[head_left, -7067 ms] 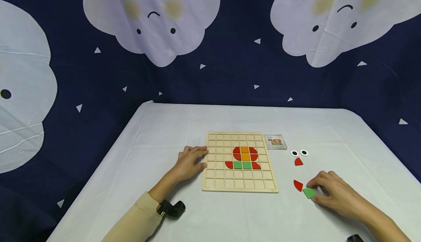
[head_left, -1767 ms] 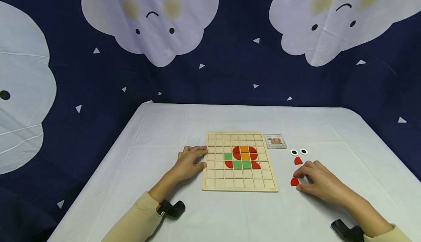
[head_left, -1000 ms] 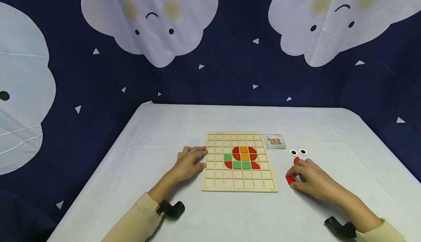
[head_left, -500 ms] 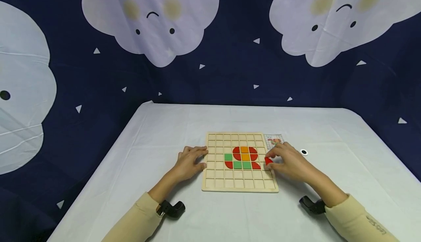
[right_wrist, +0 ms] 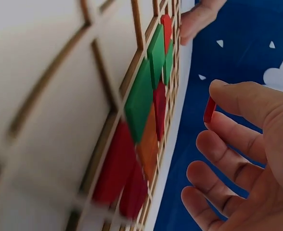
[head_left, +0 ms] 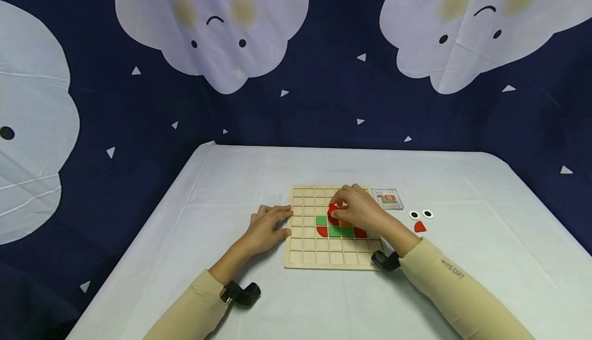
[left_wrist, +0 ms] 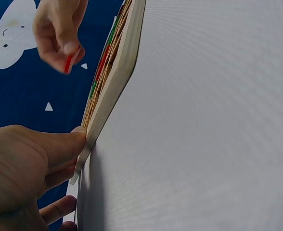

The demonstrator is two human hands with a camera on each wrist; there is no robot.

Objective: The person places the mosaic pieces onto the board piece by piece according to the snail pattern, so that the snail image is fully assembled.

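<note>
My right hand (head_left: 363, 210) pinches a small red quarter-round tile (right_wrist: 209, 109) between thumb and index finger. It is above the wooden grid board (head_left: 302, 258), just over its middle; in the right wrist view the tile is held clear of the grid. Beneath are orange tiles (right_wrist: 148, 144), green tiles (head_left: 334, 231) and red rounded tiles (head_left: 322, 231) set in the cells, partly covered by the hand. At the board's left edge my left hand (head_left: 265, 231) rests, thumb and fingertips spread and touching the rim.
A small picture card (head_left: 387, 199) lies at the board's right edge. Right of it lie two round eye tiles (head_left: 421, 214) and one red tile (head_left: 420, 226) on the white tablecloth (head_left: 250, 175). Each wrist wears a black camera (head_left: 245, 294).
A green tile has been added at the pattern's left. My right hand has picked up a red tile from the right and carried it left over the board. My left hand stays put.
</note>
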